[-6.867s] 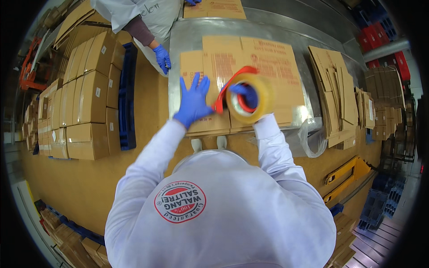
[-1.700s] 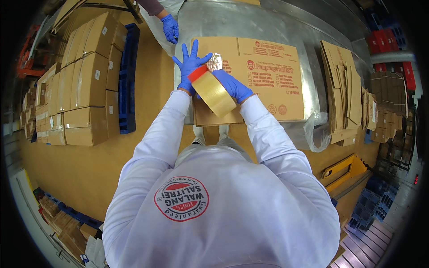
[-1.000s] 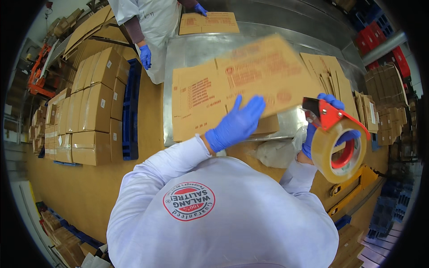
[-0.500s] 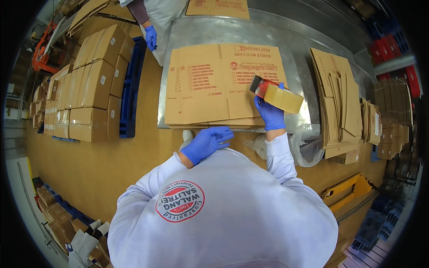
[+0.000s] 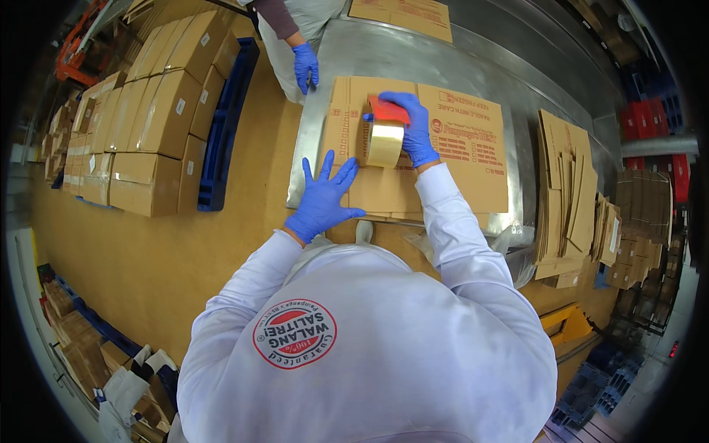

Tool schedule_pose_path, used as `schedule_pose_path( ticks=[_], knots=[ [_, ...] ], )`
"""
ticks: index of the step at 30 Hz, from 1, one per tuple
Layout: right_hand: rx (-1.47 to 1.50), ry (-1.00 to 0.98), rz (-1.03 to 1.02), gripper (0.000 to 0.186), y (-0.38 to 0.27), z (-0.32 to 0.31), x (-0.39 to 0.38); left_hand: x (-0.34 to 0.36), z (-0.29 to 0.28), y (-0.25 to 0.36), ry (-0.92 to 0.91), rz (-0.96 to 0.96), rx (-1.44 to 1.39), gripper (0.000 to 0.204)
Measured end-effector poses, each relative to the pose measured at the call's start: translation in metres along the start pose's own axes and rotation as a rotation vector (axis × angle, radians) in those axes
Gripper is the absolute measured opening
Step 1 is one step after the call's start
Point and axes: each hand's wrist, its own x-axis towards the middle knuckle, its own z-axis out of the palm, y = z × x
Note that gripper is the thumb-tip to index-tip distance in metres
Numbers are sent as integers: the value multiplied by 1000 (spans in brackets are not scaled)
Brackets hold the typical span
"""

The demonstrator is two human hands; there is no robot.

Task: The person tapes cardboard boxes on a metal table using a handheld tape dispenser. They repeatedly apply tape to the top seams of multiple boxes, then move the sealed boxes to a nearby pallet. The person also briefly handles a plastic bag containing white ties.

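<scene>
Over cardboard (image 5: 450, 171), a tape dispenser (image 5: 387, 139) juts from the right grip (image 5: 418, 131).

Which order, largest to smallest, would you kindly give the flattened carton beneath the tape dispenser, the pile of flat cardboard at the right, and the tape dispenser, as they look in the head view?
1. Flattened carton
2. Pile of flat cardboard
3. Tape dispenser, partly covered by the right hand

Flat cartons (image 5: 465, 184) lie on table (image 5: 314, 133), approx. 12 o'clk of the person (image 5: 413, 347). Tape dispenser (image 5: 387, 142) is over their 9 o'clk part, in R hand (image 5: 416, 133); L hand (image 5: 321, 201) at their 8 o'clk edge. From person: boxes (image 5: 159, 103) by pallet (image 5: 233, 111), 10 o'clk; cardboard sheets (image 5: 554, 192), 2 o'clk.
</scene>
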Motion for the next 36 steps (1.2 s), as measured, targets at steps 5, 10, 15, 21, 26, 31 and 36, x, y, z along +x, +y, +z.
schedule_pose_path(
  ticks=[5,10,15,21,26,31,36],
  knots=[
    [281,-18,337,27,11,3,11,4,6,-13,69,86,-16,95],
    [-18,-107,219,33,-16,0,-39,6,17,-19,117,97,-33,94],
    [-298,-117,85,26,-63,0,-146,6,22,-18,196,87,-33,93],
    [407,-246,590,10,-62,2,-71,7,17,-19,193,115,22,87],
    [-12,-547,162,18,-15,3,-59,8,17,-21,197,129,60,85],
    [337,134,350,21,-68,-33,-62,71,1,-53,282,118,78,86],
    [-462,244,-326,28,-36,-33,-47,134,-38,-81,414,-131,-115,70]
  ],
)
